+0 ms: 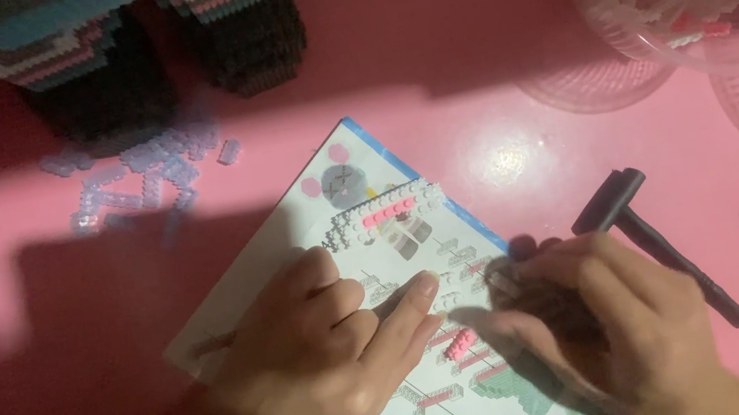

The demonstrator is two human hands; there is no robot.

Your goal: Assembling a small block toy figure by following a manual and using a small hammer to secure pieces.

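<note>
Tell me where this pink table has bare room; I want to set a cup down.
Bare pink tabletop lies left of the instruction booklet, below the loose pale-lilac bricks. Another patch sits between the booklet and the clear plastic bowls. Crowded: both hands, the black tool and the right edge.

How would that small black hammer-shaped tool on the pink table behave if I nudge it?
The black tool probably slides easily, since the pink table looks smooth and glossy. Its crosswise head should stop it rolling. It looks slim and plastic, so likely light and stiff. The right hand lies just beside it, not touching.
</note>
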